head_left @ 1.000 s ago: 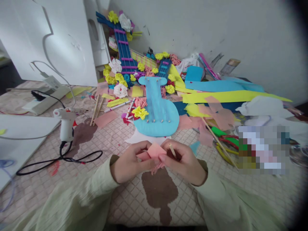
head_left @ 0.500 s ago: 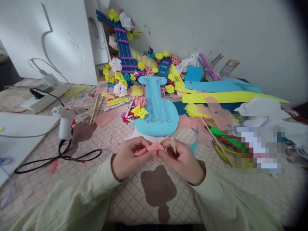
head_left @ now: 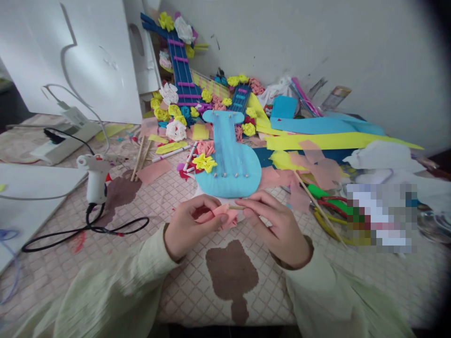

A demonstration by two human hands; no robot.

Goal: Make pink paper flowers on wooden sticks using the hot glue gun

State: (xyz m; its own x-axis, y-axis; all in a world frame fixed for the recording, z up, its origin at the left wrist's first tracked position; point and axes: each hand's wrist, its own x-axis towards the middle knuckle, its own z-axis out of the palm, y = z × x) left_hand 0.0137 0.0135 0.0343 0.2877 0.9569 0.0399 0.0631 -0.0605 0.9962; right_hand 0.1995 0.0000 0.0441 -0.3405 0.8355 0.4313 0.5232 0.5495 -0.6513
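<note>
Pinched in my left hand is a small piece of pink crepe paper, crumpled and folded at its right end. My right hand has a thin wooden stick between its fingertips, and the stick's tip meets the paper's top edge. Most of the stick is hidden by the fingers. Just beyond both hands lies a light-blue guitar-shaped cutout with strings and small pegs. A yellow paper flower and a pink one sit at its left side.
A white glue gun with a looped black cable stands at left, near a power strip. Paper flowers surround a dark-blue guitar neck at the back. Yellow strips, green-handled scissors and another stick lie right.
The stick has gone from upright in my right hand to lying level against the paper. My right fingers have left the paper and stretched out; the paper looks more crumpled.
</note>
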